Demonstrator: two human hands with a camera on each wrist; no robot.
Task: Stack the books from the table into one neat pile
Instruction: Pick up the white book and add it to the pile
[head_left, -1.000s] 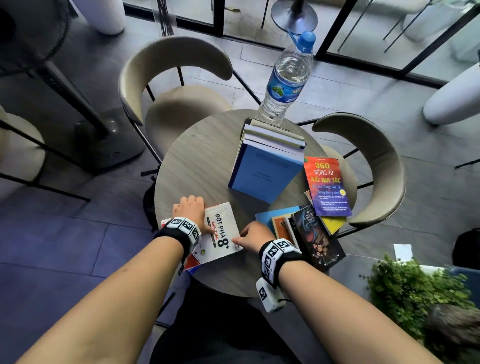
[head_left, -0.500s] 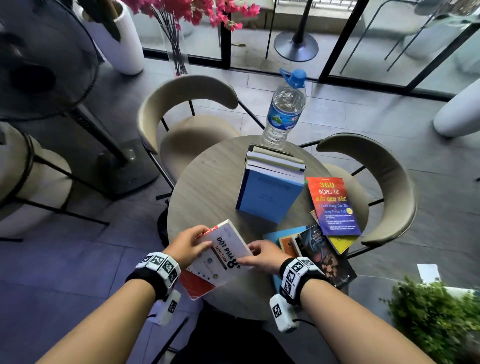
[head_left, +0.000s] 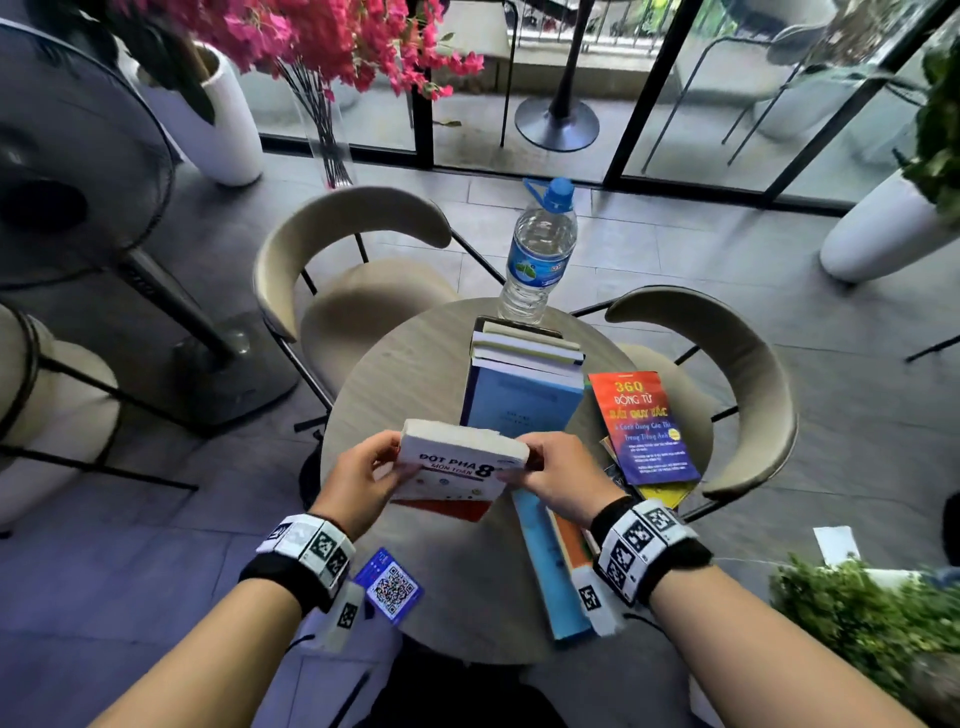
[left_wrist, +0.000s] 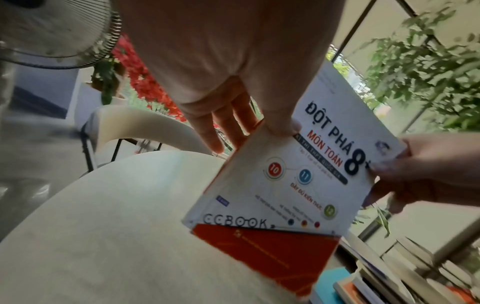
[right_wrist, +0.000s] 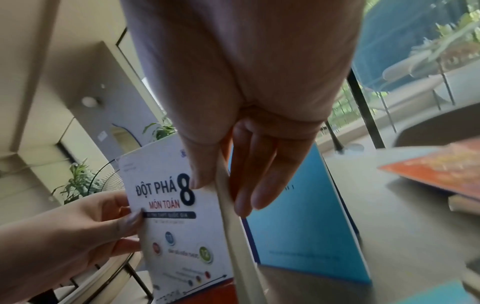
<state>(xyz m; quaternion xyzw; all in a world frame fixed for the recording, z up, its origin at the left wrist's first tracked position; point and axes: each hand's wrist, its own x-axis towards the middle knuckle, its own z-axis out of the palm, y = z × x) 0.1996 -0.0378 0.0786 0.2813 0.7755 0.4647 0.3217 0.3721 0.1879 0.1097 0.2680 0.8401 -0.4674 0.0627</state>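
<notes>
L hand (head_left: 363, 480) & R hand (head_left: 563, 475) pinched white book (head_left: 457, 462) by opp. edges, tilted, lifted off worktop (head_left: 415, 364), near blue-topped pile (head_left: 519, 400); risk: thin-edge pinch slips, book drops, knocks pile askew.

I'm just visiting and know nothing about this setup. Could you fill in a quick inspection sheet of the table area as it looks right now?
Surface: round table, wood-look top.
Job's things: white book held up off the table; blue-topped pile at the far side; red-and-blue book and others loose on the right.
Clutter: water bottle; QR card.
Grippers: left hand and right hand grip the white book's sides.
Cables: thin cord by the right wrist.
Surroundings: two beige chairs, fan, pink flowers, planters.
</notes>
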